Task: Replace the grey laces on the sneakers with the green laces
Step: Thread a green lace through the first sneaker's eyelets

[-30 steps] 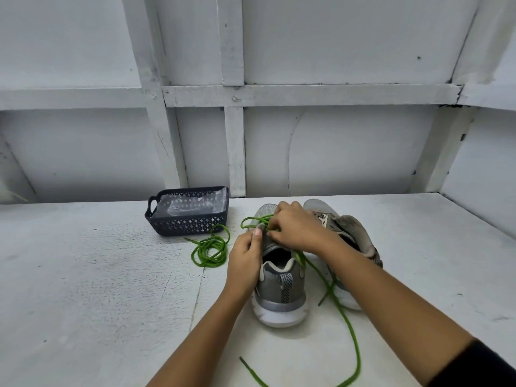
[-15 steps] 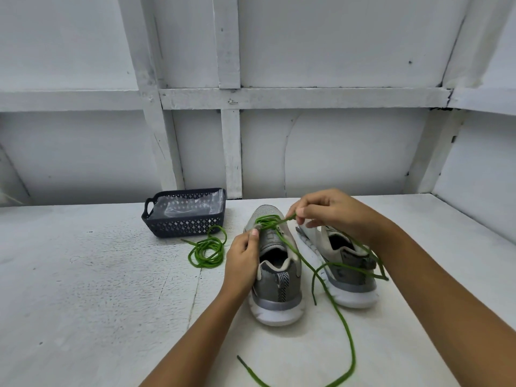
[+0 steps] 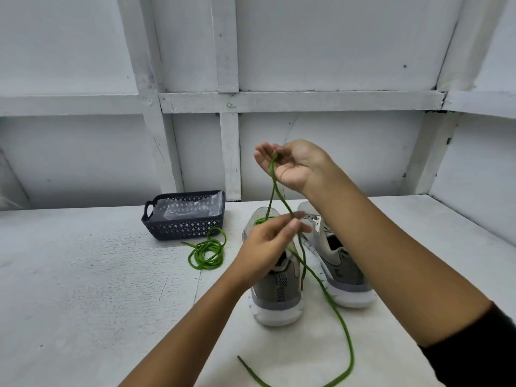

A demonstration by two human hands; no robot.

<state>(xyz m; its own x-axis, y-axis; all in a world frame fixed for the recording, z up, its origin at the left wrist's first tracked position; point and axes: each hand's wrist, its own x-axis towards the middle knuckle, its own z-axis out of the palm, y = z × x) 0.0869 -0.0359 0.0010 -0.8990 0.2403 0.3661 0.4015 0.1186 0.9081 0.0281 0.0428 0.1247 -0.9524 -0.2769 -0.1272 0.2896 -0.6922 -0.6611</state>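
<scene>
Head view: we've got the green lace [image 3: 321,286] threaded at the toe end of the left sneaker [image 3: 276,300]. Its long free tail runs down past that sneaker's heel and toward us on the table [image 3: 83,289].

The right hand [image 3: 293,166] is well above the sneaker, fingers loosely curled with a loop of lace hooked through them. The left hand [image 3: 268,244] hovers just over the sneaker's opening, fingers mostly stretched out against the strand. It's blurry though, so we can't tell if it's actually pinching.

The lace looks light, soft and floppy, probably a bit slick. We'd grab it right by the tip for poking through eyelets, and close to the eyelet for pulling slack.

Versus half a second back, the right hand was low at the toe and has now hauled way up. The left hand was resting on the sneaker and is now off it.

The right sneaker [image 3: 340,275] sits just beside the left sneaker. The spare lace [image 3: 208,251] and basket [image 3: 181,227] are off to its left.
</scene>
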